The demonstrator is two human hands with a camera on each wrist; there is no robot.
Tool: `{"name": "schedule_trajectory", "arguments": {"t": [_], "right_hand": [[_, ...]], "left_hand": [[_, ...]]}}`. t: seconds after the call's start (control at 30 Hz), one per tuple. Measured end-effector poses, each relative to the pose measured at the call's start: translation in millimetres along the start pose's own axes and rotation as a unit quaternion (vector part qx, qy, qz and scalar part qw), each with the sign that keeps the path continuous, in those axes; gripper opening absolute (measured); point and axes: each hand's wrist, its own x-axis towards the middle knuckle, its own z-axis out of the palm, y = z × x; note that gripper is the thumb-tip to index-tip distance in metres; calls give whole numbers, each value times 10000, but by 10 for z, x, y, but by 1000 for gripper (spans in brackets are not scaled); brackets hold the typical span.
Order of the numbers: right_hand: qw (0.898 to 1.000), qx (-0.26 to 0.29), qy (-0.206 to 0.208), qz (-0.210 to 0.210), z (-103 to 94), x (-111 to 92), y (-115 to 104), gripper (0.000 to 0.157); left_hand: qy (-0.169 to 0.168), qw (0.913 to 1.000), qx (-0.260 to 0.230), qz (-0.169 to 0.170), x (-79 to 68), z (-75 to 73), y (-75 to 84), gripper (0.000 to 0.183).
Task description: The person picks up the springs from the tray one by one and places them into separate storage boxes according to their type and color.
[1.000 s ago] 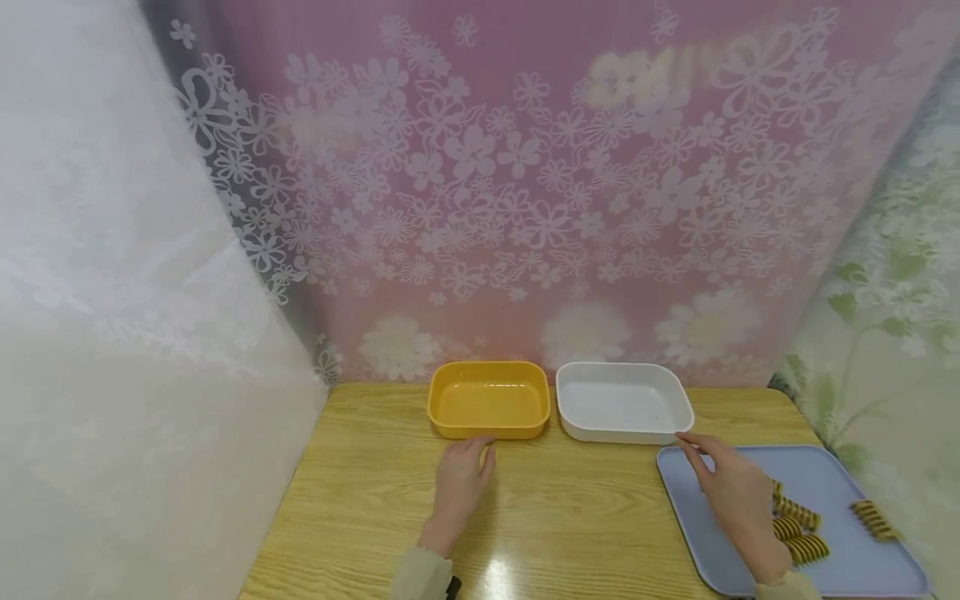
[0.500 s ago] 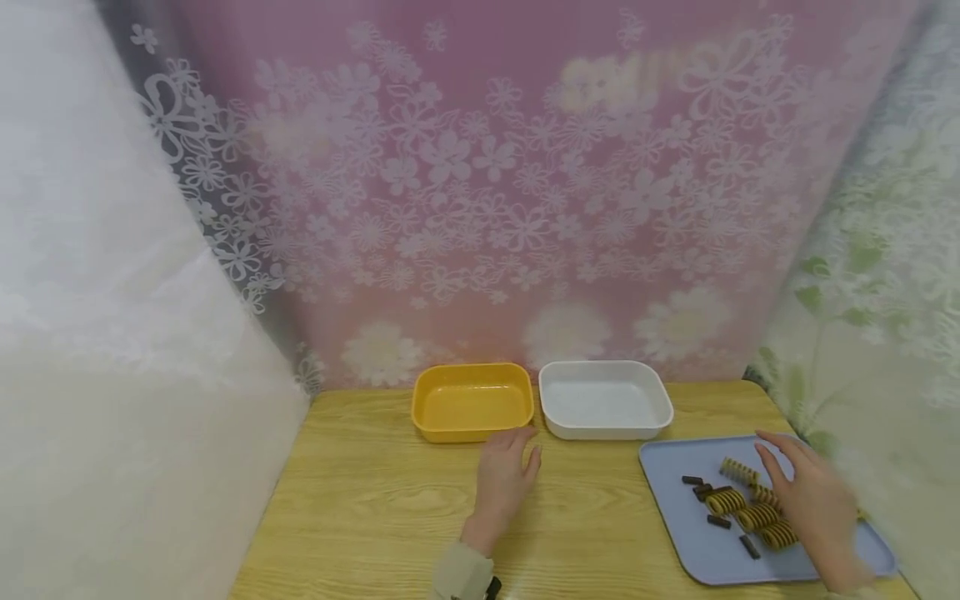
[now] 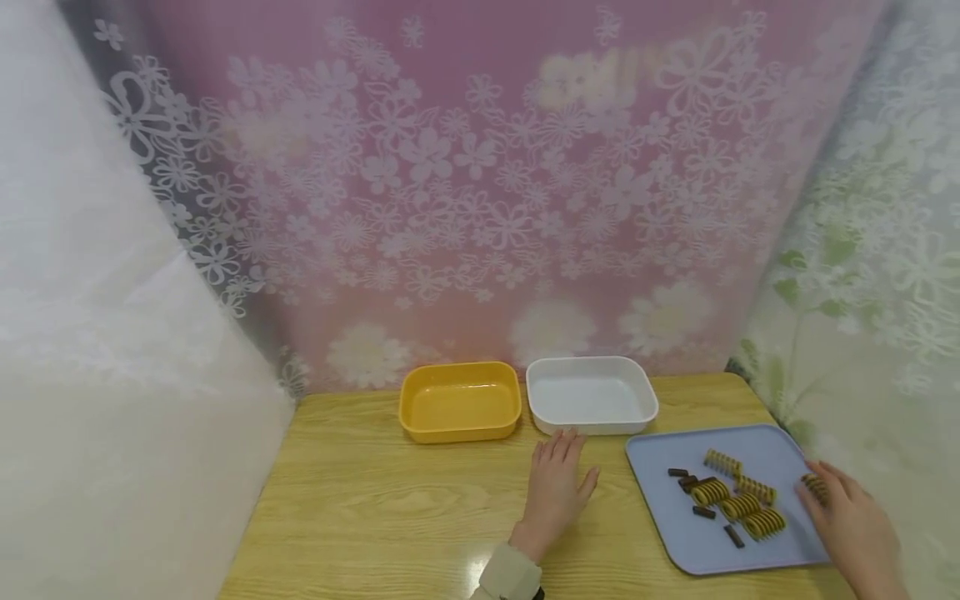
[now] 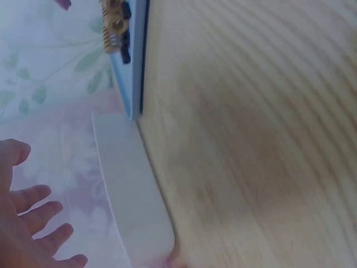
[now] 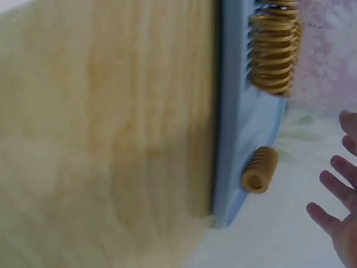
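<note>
- Coil [image 5: 262,159] lies on the tray [image 3: 660,454], near the right edge of the table [image 3: 360,500].
- Right hand [image 3: 855,521] is spread beside it; this looks like grabbing, which needs a pinch.
- Left hand [image 3: 552,490] is spread near the white dish [image 3: 626,427].

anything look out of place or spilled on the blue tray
Nothing looks spilled or damaged. One lone coil lies near the right hand, apart from the other coils, which sit bunched on the tray.
</note>
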Motion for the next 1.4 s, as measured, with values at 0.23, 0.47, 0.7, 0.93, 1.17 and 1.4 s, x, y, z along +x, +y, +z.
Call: {"name": "schedule_trajectory", "arguments": {"t": [0.23, 0.47, 0.7, 0.93, 1.17, 1.4], "right_hand": [[9927, -502, -961, 524, 67, -282, 257, 80], [9810, -553, -1589, 969, 98, -513, 410, 101], [9686, -476, -2056, 1312, 133, -724, 536, 104], [9752, -190, -1989, 956, 199, -789, 538, 89], [9611, -159, -2541, 1068, 190, -758, 493, 89], [9767, -17, -1988, 807, 173, -775, 482, 84]], "left_hand": [[-657, 9972, 343, 136, -34, 302, 285, 57], [-998, 9903, 873, 421, -61, 577, 531, 66], [-1632, 9756, 1355, 559, -115, 742, 757, 78], [-1817, 9708, 1486, 490, -182, 876, 839, 80], [-2259, 9611, 1580, 182, -189, 924, 849, 82], [-2458, 9532, 1753, 160, -152, 900, 899, 83]]}}
